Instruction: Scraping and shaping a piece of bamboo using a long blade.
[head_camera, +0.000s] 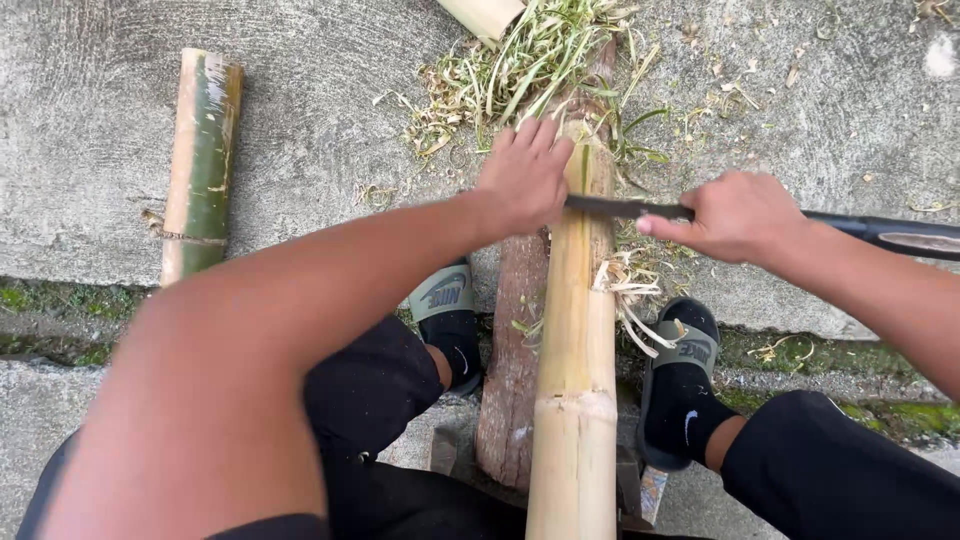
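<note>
My head camera looks straight down, close over my left hand (525, 175), right hand (735, 215) and the bamboo pole (578, 330).
</note>
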